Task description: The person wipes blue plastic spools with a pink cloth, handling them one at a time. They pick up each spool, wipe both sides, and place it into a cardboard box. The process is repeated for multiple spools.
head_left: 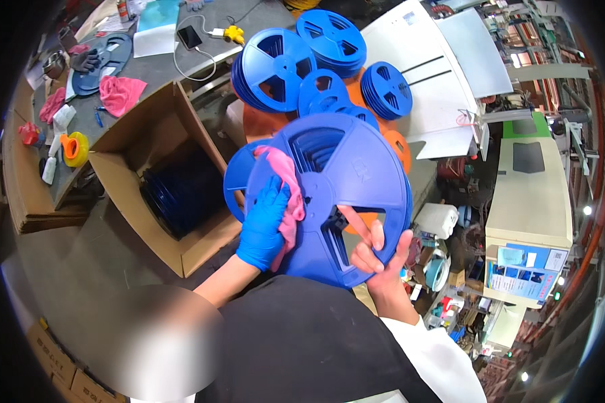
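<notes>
A large blue plastic reel [376, 154] with cut-out windows is held tilted in front of my body, and more reels show behind it through its upper window. My left hand [265, 221], in a blue glove, presses a pink cloth [290, 176] against the reel's face left of the hub. Its fingers are closed over the cloth. Bare, my right hand [383, 265] grips the reel's lower right rim, with one finger reaching across the lower window. Behind the held reel, several stacked blue reels [279, 67] rest on an orange surface [259, 124].
On the left stands an open cardboard box [202, 252] with dark blue reels [181, 191] inside. A grey workbench [161, 67] beyond carries a phone [189, 37], pink cloths [121, 94] and a yellow bottle [76, 148]. White panels [417, 50] and a beige machine [528, 195] stand right.
</notes>
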Demonstrator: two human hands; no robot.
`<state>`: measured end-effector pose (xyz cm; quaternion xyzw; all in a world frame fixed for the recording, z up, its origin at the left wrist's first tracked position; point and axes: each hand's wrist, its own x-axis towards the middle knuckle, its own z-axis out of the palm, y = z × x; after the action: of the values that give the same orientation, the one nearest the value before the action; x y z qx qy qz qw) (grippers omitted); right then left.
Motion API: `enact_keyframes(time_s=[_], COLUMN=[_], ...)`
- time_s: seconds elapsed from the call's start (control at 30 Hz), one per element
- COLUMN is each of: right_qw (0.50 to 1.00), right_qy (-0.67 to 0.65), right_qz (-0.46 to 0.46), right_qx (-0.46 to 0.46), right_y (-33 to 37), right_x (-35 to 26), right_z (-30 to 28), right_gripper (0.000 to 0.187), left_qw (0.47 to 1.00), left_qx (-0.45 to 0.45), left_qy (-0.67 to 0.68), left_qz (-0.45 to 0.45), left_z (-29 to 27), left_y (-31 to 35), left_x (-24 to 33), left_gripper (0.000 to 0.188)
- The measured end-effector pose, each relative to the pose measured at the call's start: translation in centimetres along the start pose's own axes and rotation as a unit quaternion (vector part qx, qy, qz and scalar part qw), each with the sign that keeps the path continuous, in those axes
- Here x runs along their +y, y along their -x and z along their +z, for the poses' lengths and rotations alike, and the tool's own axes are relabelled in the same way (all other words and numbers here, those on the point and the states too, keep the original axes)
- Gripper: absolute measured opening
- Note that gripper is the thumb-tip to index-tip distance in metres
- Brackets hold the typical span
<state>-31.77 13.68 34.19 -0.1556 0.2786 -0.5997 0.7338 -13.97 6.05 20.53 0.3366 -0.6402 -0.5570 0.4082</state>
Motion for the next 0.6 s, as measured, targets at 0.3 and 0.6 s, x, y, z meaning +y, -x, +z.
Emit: enact_keyframes(time_s=[0.3,0.6], right_qw=[1.000,0.999], right_qy=[-0.012,-0.032], right_qz=[0.001,-0.007], right_qx=[-0.010,-0.002], right_y=[0.0,0.7], right_x=[0.0,0.0], right_z=[0.0,-1.2], right_gripper=[0.054,0.053], left_qw=[0.968,0.983], left_qx=[0.055,0.067], left_qy=[0.181,0.157], left_qz=[-0.166,-0.070], left_z=[-2.1,-0.2], left_y=[-3.7,-3.7], left_x=[-1.6,-5.2], left_gripper=[0.044,0.041])
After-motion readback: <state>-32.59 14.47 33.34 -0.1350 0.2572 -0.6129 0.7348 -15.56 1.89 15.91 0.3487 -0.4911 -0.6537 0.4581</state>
